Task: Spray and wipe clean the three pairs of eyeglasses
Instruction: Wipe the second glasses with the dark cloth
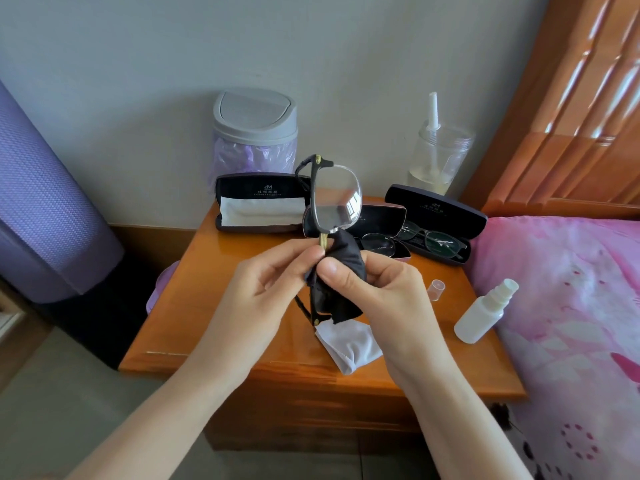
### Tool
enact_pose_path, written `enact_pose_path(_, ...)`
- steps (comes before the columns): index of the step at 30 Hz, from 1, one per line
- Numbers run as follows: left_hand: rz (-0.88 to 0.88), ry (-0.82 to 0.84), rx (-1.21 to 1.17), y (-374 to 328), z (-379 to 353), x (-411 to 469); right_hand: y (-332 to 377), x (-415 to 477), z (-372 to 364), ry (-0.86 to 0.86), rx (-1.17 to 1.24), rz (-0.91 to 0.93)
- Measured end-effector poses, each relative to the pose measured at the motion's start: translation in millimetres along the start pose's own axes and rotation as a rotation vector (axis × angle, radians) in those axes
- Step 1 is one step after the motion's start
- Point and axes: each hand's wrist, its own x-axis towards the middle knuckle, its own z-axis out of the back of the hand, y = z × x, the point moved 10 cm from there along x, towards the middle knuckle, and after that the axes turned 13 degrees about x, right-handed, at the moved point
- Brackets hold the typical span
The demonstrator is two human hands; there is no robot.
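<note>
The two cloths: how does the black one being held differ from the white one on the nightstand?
The black cloth is dark; the white cloth is pale. The black cloth is pinched by the right hand against the held eyeglasses; the white cloth lies untouched on the nightstand. Both are crumpled, soft fabric.

With a plain pale grey wall (pixel 138 46) behind a glossy orange-brown wooden counter (pixel 207 306), a glare-streaked ridged wooden headboard (pixel 571 133) and pink floral bedspread (pixel 571 289) right, a ribbed purple roll (pixel 45 202) left, grey tiled floor (pixel 52 410) below.
</note>
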Motion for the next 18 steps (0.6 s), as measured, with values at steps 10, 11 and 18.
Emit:
enact_pose_path(10, 0.089, -0.033, -0.272, 11, 1, -1, -9, -5, -1, -0.053, 0.066, -0.057)
enact_pose_path(11, 0.1, -0.038, -0.29, 12, 2, 0, -12, -5, -1, -0.056, 0.074, -0.075)
enact_pose_path(18, 0.104, -0.077, -0.321, 14, 8, 1, -30, -11, -7, -0.015, 0.152, -0.179)
